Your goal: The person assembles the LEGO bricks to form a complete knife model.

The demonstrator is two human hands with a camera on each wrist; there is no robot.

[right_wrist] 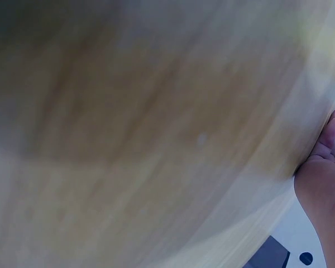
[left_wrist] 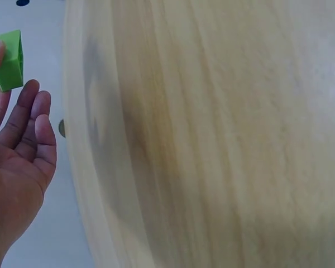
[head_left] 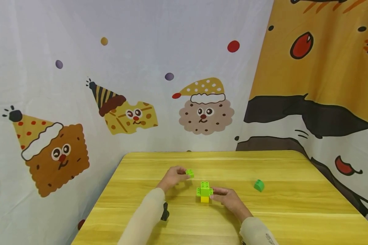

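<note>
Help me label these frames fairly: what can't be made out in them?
Right wrist: part of the right hand, cut off by the right edge.
Left wrist: part of the held brick, covered by the thumb of the left hand.
Head: the top of the yellow brick, hidden by green ones above.
Head: the sleeve print, too small to read.

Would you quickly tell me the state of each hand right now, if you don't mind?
Left hand: closed, pinching a light green brick.
Right hand: at the right side of the green-and-yellow stack; whether it grips cannot be told.
</note>
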